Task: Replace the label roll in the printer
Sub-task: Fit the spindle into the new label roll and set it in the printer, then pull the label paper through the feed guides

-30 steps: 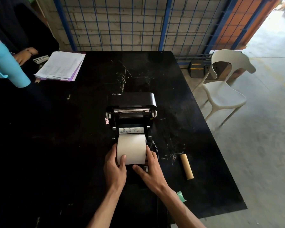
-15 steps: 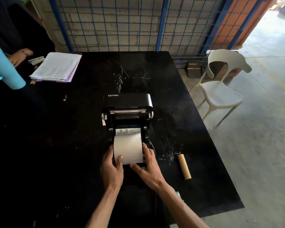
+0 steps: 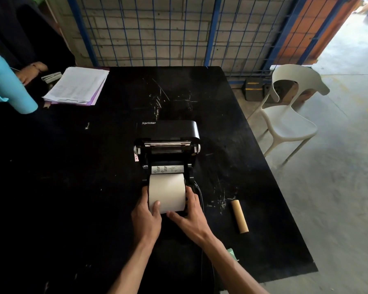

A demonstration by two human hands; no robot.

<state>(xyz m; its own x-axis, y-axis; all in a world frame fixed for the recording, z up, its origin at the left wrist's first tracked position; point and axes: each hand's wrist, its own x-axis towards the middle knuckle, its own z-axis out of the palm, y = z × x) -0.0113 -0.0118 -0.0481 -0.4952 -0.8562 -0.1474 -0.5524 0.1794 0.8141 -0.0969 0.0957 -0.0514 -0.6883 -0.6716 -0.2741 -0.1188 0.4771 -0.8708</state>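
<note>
Head view is taking in a wide black table (image 3: pixel 94 187), scratched in places, standing before a blue wire fence (image 3: pixel 157 28) and a block wall. A white plastic chair (image 3: pixel 289 124) is standing on the concrete floor off the table's right edge. On the far left a stack of papers (image 3: pixel 77 85) is lying beside a light blue tumbler (image 3: pixel 11 90). Near the middle of the table a black printer (image 3: pixel 168 134) marked Xprinter is sitting with its lid open. A white label roll (image 3: pixel 167 193) is lying on its side in the printer's near bay, axis running left to right. The left hand (image 3: pixel 146 217) is cupping the roll's left end, thumb pressing on the paper face, the other fingers hidden behind the roll. The right hand (image 3: pixel 191 215) is gripping the right end, fingers curled together against the side, thumb stretching under the near edge. A bare cardboard core (image 3: pixel 239 216) is lying on the table, well apart to the right.
</note>
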